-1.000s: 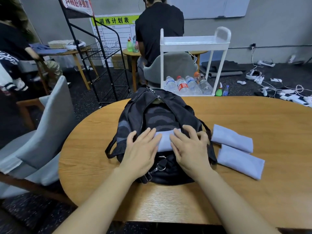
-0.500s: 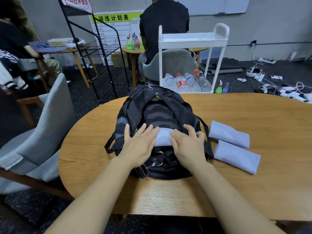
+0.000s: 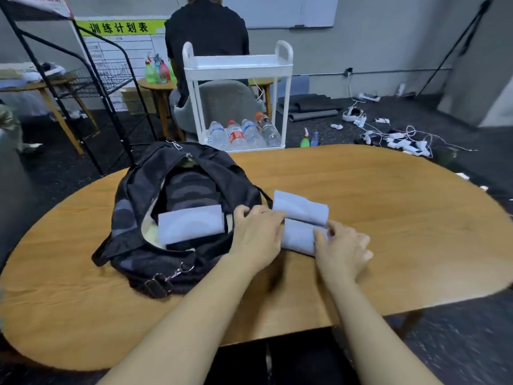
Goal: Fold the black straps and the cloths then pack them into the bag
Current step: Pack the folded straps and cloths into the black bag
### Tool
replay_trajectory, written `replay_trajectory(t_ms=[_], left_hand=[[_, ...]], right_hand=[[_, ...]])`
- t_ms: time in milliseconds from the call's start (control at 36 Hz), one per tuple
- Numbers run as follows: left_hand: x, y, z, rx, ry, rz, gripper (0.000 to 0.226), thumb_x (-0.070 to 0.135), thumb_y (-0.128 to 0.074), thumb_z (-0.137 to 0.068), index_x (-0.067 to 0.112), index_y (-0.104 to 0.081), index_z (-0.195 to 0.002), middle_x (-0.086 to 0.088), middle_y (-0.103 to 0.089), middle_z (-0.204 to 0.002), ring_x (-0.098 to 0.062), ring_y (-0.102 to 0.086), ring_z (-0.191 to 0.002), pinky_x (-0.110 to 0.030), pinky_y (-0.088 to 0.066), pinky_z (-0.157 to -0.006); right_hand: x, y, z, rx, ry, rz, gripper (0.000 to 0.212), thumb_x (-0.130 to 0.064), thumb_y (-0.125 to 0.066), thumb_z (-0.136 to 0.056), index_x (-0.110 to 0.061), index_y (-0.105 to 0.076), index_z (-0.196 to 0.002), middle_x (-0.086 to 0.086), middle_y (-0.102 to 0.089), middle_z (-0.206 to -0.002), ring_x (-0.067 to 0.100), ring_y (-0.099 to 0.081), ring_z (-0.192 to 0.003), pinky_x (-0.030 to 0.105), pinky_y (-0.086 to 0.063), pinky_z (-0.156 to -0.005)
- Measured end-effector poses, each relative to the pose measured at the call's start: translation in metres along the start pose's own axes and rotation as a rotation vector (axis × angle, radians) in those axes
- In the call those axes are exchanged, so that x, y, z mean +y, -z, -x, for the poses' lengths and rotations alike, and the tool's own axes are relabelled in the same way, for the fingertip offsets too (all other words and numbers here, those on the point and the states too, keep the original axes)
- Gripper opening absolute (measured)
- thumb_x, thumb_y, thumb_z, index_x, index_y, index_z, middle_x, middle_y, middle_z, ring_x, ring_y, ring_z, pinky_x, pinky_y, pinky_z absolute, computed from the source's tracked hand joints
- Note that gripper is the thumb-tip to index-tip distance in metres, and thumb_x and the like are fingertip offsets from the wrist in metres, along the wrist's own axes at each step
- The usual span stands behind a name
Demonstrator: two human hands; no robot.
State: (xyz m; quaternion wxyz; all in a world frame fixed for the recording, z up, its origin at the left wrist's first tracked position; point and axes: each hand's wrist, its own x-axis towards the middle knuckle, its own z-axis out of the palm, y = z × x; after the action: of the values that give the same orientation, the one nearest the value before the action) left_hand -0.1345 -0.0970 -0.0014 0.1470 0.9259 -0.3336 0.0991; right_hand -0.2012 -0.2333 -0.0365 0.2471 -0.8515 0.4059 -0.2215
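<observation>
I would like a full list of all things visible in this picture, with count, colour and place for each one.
bag: 1, black, open, on the left part of the table.
folded cloths: 3, pale lilac; one in the bag's opening, two on the table right of the bag.
table: 1, wooden, oval, in front.
cart: 1, white, behind the table.
water bottles: several, clear, on the cart's bottom shelf.
wire rack: 1, black, back left.
spray bottles: a few, green and pink, on a small far table.
seated person: 1, black shirt, back turned.
cables: white, on the floor, right.
left hand: at the nearer cloth's left end.
right hand: pinching the nearer cloth's right end.
</observation>
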Motion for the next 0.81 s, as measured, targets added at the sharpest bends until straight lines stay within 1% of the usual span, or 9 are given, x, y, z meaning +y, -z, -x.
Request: replay_trajectory(t_ms=[56, 83, 167, 278, 389, 500, 639, 750, 806], left_hand=[[0.015, -0.013, -0.01, -0.056, 0.024, -0.058, 0.023, 0.011, -0.039, -0.092, 0.027, -0.055, -0.092, 0.007, -0.049, -0.08, -0.02, -0.048, -0.094, -0.036, -0.015, -0.075], [0.021, -0.019, -0.014, -0.08, 0.045, -0.087, 0.022, 0.011, -0.04, -0.091, 0.025, -0.056, -0.091, 0.006, -0.048, -0.077, -0.021, -0.047, -0.091, -0.036, -0.015, -0.074], [0.026, -0.035, -0.026, -0.13, 0.129, -0.146, 0.021, 0.014, -0.042, -0.093, 0.025, -0.059, -0.098, 0.007, -0.045, -0.075, -0.019, -0.039, -0.084, -0.036, -0.019, -0.078], [0.026, -0.046, -0.034, -0.176, 0.205, -0.15, 0.013, 0.028, -0.042, -0.098, 0.024, -0.054, -0.097, 0.008, -0.045, -0.073, -0.02, -0.039, -0.085, -0.036, -0.021, -0.078], [0.029, -0.051, -0.034, -0.203, 0.24, -0.135, 0.013, 0.033, -0.041, -0.098, 0.022, -0.049, -0.099, 0.005, -0.048, -0.083, -0.021, -0.042, -0.091, -0.037, -0.025, -0.081], [0.03, -0.053, -0.036, -0.285, 0.331, -0.108, 0.016, 0.037, -0.043, -0.098, 0.021, -0.045, -0.095, 0.002, -0.053, -0.095, -0.02, -0.044, -0.101, -0.038, -0.026, -0.085], [0.029, -0.056, -0.036, -0.317, 0.38, -0.041, 0.016, 0.036, -0.043, -0.094, 0.022, -0.047, -0.087, 0.003, -0.057, -0.095, -0.021, -0.044, -0.104, -0.039, -0.024, -0.086], [0.031, -0.056, -0.033, -0.294, 0.38, 0.021, 0.013, 0.034, -0.046, -0.092, 0.022, -0.043, -0.092, 0.004, -0.05, -0.096, -0.021, -0.042, -0.105, -0.039, -0.024, -0.086], [0.032, -0.056, -0.029, -0.266, 0.358, 0.07, 0.012, 0.033, -0.047, -0.091, 0.022, -0.043, -0.094, 0.005, -0.049, -0.093, -0.021, -0.042, -0.105, -0.038, -0.022, -0.085]], right_hand=[[0.013, 0.004, -0.004, -0.021, -0.07, 0.089, 0.041, -0.045, -0.055, -0.091, -0.023, -0.062, -0.124, 0.01, -0.057, -0.126, 0.031, -0.036, -0.119, 0.04, -0.028, -0.092], [0.018, 0.005, -0.006, -0.036, -0.097, 0.122, 0.042, -0.05, -0.054, -0.091, -0.022, -0.063, -0.122, 0.011, -0.055, -0.127, 0.031, -0.035, -0.119, 0.04, -0.028, -0.093], [0.028, 0.006, -0.013, -0.109, -0.143, 0.22, 0.046, -0.061, -0.051, -0.089, -0.021, -0.062, -0.111, 0.01, -0.051, -0.126, 0.03, -0.033, -0.119, 0.041, -0.028, -0.094], [0.035, 0.002, -0.02, -0.153, -0.131, 0.255, 0.051, -0.065, -0.052, -0.087, -0.023, -0.061, -0.115, 0.007, -0.049, -0.123, 0.03, -0.033, -0.118, 0.041, -0.028, -0.095], [0.037, 0.002, -0.024, -0.196, -0.097, 0.222, 0.047, -0.06, -0.055, -0.087, -0.025, -0.061, -0.117, 0.005, -0.046, -0.128, 0.028, -0.031, -0.121, 0.042, -0.026, -0.098], [0.037, 0.003, -0.027, -0.253, -0.105, 0.17, 0.038, -0.054, -0.058, -0.088, -0.025, -0.06, -0.111, 0.005, -0.047, -0.128, 0.027, -0.03, -0.122, 0.042, -0.024, -0.1], [0.039, 0.002, -0.03, -0.281, -0.059, 0.114, 0.024, -0.047, -0.059, -0.088, -0.026, -0.049, -0.092, 0.001, -0.053, -0.117, 0.025, -0.031, -0.119, 0.043, -0.024, -0.098], [0.045, 0.004, -0.025, -0.24, 0.019, 0.031, 0.022, -0.039, -0.06, -0.09, -0.026, -0.044, -0.086, -0.005, -0.057, -0.106, 0.022, -0.028, -0.122, 0.04, -0.019, -0.093], [0.048, 0.004, -0.023, -0.211, 0.034, -0.037, 0.023, -0.037, -0.062, -0.089, -0.026, -0.043, -0.083, -0.007, -0.053, -0.097, 0.018, -0.028, -0.121, 0.037, -0.015, -0.092]])
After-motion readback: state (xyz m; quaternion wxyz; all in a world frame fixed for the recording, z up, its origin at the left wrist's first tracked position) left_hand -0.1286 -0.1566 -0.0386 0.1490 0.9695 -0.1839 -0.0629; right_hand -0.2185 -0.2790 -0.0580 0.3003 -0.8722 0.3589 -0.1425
